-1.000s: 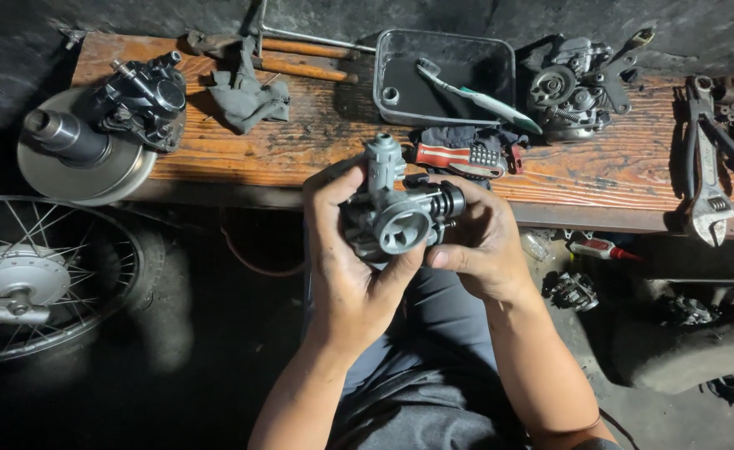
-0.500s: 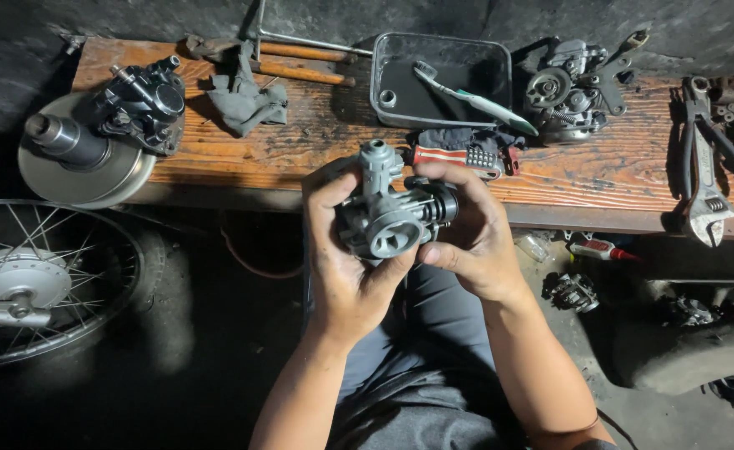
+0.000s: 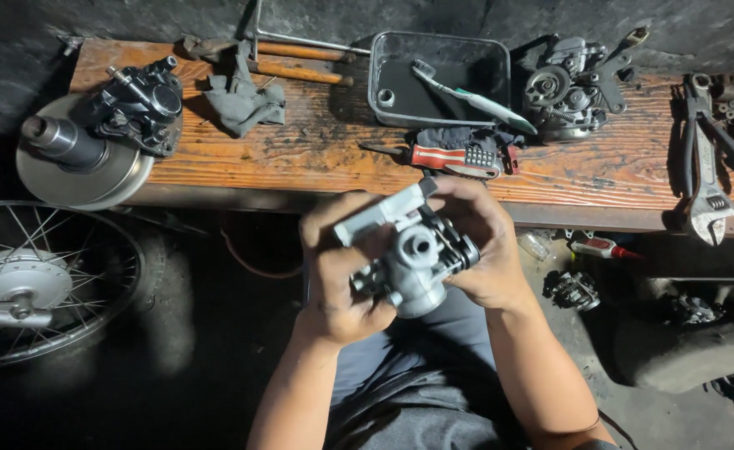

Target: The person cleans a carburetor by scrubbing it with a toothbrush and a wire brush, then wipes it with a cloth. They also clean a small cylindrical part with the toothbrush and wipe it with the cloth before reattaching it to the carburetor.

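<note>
A grey metal carburetor [image 3: 411,254] sits between both my hands, above my lap and just in front of the wooden bench [image 3: 317,150]. My left hand [image 3: 338,279] wraps its left side and underside, thumb along the top. From the right, my right hand [image 3: 484,246] grips it, fingers curled over the black round opening. The part's pale top arm points up and to the left.
On the bench lie a clutch disc with a black engine part [image 3: 100,137], a grey rag [image 3: 242,96], a metal tray with a toothbrush [image 3: 438,79], a red-handled tool [image 3: 454,157], another engine part [image 3: 571,83], and pliers with an adjustable wrench [image 3: 709,167]. A spoked wheel [image 3: 38,279] stands at left.
Both hands have turned the carburetor: its round bore, earlier facing me, now points right, and the pale top arm has swung up and left. The hands dropped slightly nearer my lap.
</note>
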